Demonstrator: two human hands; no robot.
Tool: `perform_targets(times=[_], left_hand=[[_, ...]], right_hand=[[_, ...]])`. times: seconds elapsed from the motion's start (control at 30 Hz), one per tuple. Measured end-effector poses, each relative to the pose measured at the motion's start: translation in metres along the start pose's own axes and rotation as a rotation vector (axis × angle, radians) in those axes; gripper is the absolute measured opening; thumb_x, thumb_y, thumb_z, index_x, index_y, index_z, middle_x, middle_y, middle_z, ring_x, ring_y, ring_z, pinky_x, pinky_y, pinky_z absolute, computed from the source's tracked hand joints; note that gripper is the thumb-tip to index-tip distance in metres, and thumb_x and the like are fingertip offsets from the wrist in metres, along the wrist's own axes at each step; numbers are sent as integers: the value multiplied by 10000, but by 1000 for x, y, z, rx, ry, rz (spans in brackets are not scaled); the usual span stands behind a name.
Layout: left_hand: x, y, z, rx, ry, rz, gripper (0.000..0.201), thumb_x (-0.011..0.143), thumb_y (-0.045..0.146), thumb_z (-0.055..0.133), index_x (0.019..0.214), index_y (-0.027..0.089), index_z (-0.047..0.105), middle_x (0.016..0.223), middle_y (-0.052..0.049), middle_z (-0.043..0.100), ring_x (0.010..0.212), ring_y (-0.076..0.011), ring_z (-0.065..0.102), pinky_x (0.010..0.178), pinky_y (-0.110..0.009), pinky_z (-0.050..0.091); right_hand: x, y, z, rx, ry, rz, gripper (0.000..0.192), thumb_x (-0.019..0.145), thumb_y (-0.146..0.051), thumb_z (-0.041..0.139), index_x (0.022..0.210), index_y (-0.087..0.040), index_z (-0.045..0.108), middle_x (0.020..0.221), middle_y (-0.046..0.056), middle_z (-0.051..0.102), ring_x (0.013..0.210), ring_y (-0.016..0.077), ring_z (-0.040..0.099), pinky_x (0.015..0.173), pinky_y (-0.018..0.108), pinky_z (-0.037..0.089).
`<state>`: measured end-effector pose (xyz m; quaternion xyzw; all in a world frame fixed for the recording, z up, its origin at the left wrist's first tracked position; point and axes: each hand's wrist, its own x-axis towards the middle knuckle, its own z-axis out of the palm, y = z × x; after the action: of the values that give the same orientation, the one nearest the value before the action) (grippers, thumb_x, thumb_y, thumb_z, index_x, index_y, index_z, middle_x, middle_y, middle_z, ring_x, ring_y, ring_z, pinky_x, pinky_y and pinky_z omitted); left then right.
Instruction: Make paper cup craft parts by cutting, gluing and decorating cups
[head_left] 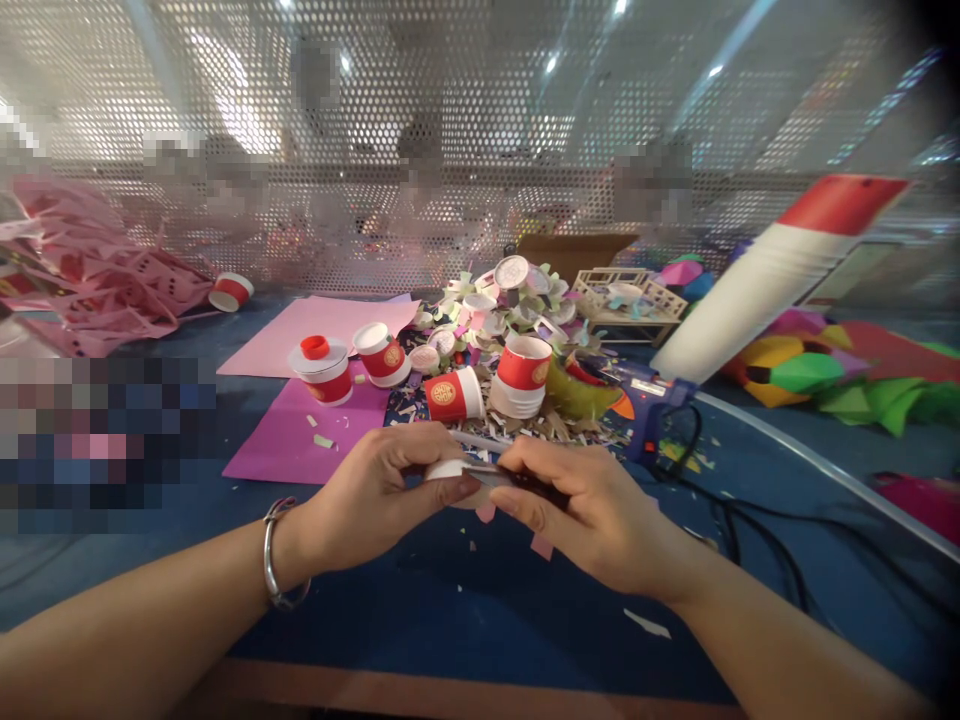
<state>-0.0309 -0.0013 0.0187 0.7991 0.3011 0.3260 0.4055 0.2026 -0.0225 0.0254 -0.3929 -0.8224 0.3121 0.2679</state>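
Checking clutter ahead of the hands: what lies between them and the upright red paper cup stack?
In the head view, a thin whitish stick and paper scraps lie between the hands and the red-and-white paper cup stack.

At the lower centre of the frame, a small white paper piece [448, 470] is pinched by the left hand [367, 497], while a thin dark tool [517, 480] is held against it by the right hand [589, 505]; red-and-white paper cups [454, 394] are seen just above, on the blue table [450, 600]
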Motion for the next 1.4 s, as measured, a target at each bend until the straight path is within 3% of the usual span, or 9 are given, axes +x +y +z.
perform_targets(times=[0.13, 0.33, 0.7, 0.93, 1.13, 1.27, 1.4], left_hand=[[1, -4, 2, -152, -14, -97, 228, 943, 331, 670, 812, 151, 718, 753, -3, 592, 702, -118, 539, 640, -248, 412], [0, -3, 3, -190, -34, -169, 282, 925, 356, 682, 758, 129, 672, 737, -6, 556, 687, -123, 508, 608, -248, 399], [0, -2, 2, 77, 35, -37, 234, 964, 279, 615, 789, 145, 694, 734, -13, 599, 691, -122, 527, 642, -261, 407], [1, -5, 5, -66, -78, -118, 198, 939, 325, 660, 886, 144, 720, 786, -30, 642, 724, -140, 565, 632, -253, 447], [3, -8, 5, -370, -106, -217, 230, 923, 357, 702, 852, 139, 718, 763, -7, 667, 680, -92, 560, 627, -203, 439], [3, -8, 7, -485, -79, -275, 180, 865, 295, 773, 895, 137, 693, 810, -4, 686, 709, -87, 596, 648, -188, 462], [3, -7, 11, -579, -46, -298, 257, 836, 253, 792, 983, 153, 605, 857, -8, 694, 749, -108, 641, 658, -202, 502]], right_hand=[[0, 0, 0, -9, 1, -8, 306, 999, -441, 544, 841, -192, 629, 630, -26, 570, 523, 92, 509, 496, 238, 364], [0, 0, 0, -18, -3, 15, 328, 1001, -457, 536, 825, -192, 616, 620, -30, 554, 521, 92, 506, 493, 241, 353], [0, 5, 0, -21, 22, -40, 296, 1004, -404, 555, 835, -180, 649, 650, -32, 576, 552, 75, 513, 522, 219, 358], [-2, 1, 6, -14, 2, -30, 281, 1005, -400, 555, 819, -195, 604, 595, -56, 519, 521, 73, 482, 514, 230, 338], [2, 5, 4, 132, 168, 53, 293, 1001, -458, 556, 870, -198, 575, 702, -43, 466, 606, 94, 411, 534, 247, 328], [7, 11, 3, 273, 180, 80, 308, 988, -478, 579, 875, -191, 569, 726, -48, 430, 611, 88, 361, 517, 247, 292], [9, 14, 3, 373, 121, 109, 320, 985, -481, 587, 889, -176, 603, 711, -50, 458, 587, 75, 349, 503, 247, 261]])
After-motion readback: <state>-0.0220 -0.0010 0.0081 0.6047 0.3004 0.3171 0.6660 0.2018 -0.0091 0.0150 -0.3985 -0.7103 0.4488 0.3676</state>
